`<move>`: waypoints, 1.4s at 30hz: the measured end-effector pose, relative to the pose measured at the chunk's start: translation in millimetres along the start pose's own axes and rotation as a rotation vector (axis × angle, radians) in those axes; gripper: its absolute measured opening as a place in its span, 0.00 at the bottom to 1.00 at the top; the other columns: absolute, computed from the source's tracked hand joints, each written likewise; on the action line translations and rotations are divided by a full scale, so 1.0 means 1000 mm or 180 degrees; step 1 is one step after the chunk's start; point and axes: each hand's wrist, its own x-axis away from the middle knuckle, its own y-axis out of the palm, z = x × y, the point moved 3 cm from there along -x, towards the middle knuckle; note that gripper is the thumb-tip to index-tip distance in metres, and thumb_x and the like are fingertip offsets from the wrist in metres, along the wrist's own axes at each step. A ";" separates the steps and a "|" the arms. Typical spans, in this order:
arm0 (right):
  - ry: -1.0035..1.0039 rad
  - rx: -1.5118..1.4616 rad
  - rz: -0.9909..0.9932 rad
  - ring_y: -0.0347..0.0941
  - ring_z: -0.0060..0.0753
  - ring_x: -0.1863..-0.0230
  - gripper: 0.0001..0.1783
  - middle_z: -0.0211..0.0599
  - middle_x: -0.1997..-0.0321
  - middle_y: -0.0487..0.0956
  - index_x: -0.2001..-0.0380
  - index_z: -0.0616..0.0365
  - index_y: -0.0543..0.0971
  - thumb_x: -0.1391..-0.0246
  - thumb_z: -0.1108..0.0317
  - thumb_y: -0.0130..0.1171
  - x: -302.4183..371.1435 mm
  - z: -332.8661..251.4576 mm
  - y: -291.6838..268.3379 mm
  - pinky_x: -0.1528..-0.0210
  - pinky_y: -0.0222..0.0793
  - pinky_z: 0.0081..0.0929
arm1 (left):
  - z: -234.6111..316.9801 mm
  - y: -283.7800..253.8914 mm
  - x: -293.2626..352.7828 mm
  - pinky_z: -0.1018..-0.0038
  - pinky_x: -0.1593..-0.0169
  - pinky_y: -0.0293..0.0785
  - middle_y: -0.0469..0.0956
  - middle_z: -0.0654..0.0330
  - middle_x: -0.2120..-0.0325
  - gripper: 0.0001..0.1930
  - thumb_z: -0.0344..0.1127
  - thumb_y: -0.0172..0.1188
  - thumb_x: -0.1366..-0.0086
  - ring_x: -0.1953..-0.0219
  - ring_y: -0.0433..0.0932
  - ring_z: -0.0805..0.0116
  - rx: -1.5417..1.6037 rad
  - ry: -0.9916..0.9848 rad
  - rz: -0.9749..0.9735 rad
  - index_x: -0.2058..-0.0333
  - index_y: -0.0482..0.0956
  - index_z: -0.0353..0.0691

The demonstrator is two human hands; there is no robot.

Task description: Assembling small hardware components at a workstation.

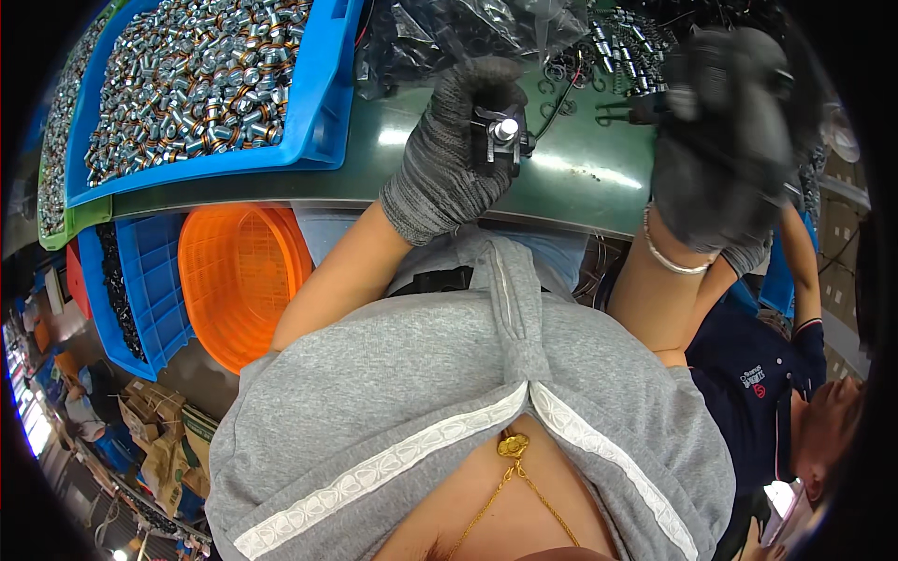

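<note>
My left hand (449,154), in a grey and black knit glove, is closed around a small black part (496,140) with a bright silver pin (505,129) standing out of it. My right hand (725,140), in a dark glove, is over the right side of the green table (589,182). Motion smears it, so its fingers and anything in them cannot be made out. Just left of it shows a thin metal hook (613,114) with a dark end; whether the hand holds it is unclear. Small springs (622,47) and dark ring-shaped clips (561,73) lie beyond my hands.
A blue bin (318,122) full of silver bolt-like parts stands at left on the table. Clear plastic bags (412,47) lie at the back. An orange basket (245,280) and a blue crate (154,309) sit below the table's left edge. A co-worker (748,374) is close at right.
</note>
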 end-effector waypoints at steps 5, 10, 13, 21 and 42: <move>0.0094 -0.1043 -0.0904 0.66 0.28 0.64 0.13 0.34 0.62 0.70 0.52 0.58 0.75 0.36 0.64 0.52 -0.017 -0.011 0.007 0.71 0.68 0.22 | -0.006 0.004 0.000 0.72 0.46 0.75 0.72 0.58 0.50 0.39 0.13 0.55 0.51 0.48 0.75 0.67 -0.0143 -0.0210 -0.0162 0.39 0.61 0.45; -0.0187 -0.1991 -0.1235 0.63 0.24 0.68 0.12 0.28 0.60 0.69 0.51 0.43 0.70 0.36 0.70 0.52 -0.017 0.027 0.029 0.70 0.71 0.23 | 0.001 0.002 0.000 0.72 0.46 0.76 0.73 0.59 0.50 0.36 0.14 0.58 0.50 0.49 0.76 0.67 -0.0353 -0.0366 -0.0067 0.41 0.64 0.45; -0.0189 -0.1497 -0.0903 0.63 0.25 0.68 0.12 0.28 0.59 0.69 0.52 0.43 0.71 0.36 0.71 0.52 -0.009 0.021 0.032 0.69 0.71 0.25 | 0.006 0.004 -0.003 0.72 0.45 0.76 0.73 0.59 0.50 0.36 0.15 0.61 0.49 0.49 0.76 0.67 -0.0804 -0.0183 -0.0048 0.41 0.65 0.44; -0.0149 -0.1596 -0.0905 0.63 0.26 0.66 0.13 0.30 0.57 0.69 0.50 0.44 0.71 0.37 0.71 0.52 -0.010 0.020 0.035 0.68 0.71 0.25 | -0.001 0.006 -0.004 0.68 0.53 0.79 0.76 0.53 0.57 0.35 0.18 0.64 0.52 0.55 0.80 0.59 -0.0516 -0.0219 0.0092 0.43 0.69 0.43; 0.0032 -0.1729 -0.1084 0.63 0.28 0.59 0.16 0.34 0.52 0.69 0.47 0.47 0.71 0.38 0.69 0.52 -0.030 0.026 0.037 0.67 0.73 0.26 | 0.015 0.004 -0.007 0.69 0.52 0.79 0.78 0.53 0.55 0.35 0.17 0.65 0.53 0.56 0.81 0.60 -0.0897 -0.0261 -0.0035 0.44 0.70 0.42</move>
